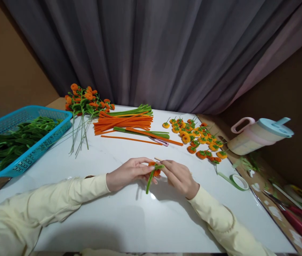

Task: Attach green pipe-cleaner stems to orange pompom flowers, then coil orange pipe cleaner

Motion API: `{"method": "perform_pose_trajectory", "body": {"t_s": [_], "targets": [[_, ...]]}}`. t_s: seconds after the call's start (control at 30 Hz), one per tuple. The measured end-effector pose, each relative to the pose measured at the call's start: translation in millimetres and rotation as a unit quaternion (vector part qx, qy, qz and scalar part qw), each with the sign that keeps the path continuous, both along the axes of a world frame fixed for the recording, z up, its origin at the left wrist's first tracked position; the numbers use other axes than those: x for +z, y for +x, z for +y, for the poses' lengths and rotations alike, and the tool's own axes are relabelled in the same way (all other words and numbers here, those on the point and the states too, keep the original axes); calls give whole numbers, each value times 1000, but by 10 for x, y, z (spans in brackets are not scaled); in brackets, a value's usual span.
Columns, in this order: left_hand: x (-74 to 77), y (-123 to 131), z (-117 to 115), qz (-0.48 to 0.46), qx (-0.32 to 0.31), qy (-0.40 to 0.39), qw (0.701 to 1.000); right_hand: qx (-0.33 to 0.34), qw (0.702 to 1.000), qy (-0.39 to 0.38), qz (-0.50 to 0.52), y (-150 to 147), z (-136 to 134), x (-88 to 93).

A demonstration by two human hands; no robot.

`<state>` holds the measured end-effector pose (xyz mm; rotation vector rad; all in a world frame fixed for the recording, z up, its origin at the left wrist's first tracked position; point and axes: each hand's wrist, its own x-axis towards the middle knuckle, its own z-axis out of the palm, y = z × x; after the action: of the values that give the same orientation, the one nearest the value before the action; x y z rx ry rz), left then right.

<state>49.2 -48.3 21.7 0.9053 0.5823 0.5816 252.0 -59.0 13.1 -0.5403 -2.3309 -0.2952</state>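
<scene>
Between the thumb and fingers of my left hand [132, 172] is a small orange pipe-cleaner flower [156, 172]. A green pipe cleaner [149, 184] lies across it, one end hanging down and the other pointing right. My right hand [180, 177] is closed, with its fingertips at the flower's right side, by the green end. What exactly it pinches is hidden. A thin, light brown stick-like tip [156, 159] shows just above its fingers. Beyond my hands lie a pile of orange pipe cleaners [124, 122] and green pipe cleaners [140, 110], with a pink clip-like tool [161, 141] in front.
A blue basket [46, 142] of green leaves stands left, near orange flowers on stems [87, 97]. Several yellow and orange flower heads [193, 135] lie right. A lidded tumbler [258, 137], a roll of green tape [239, 182] and red-handled pliers [300, 224] sit along the right edge.
</scene>
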Motion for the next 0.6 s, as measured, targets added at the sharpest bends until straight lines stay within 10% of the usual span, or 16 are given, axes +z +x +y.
{"method": "perform_pose_trajectory", "body": {"t_s": [0.23, 0.6], "targets": [[-7, -21, 61, 89, -8, 114, 989, 45, 930, -327, 161, -55, -2, 105], [-14, -24, 66, 58, -64, 71, 994, 50, 904, -374, 198, -96, -40, 130]]}}
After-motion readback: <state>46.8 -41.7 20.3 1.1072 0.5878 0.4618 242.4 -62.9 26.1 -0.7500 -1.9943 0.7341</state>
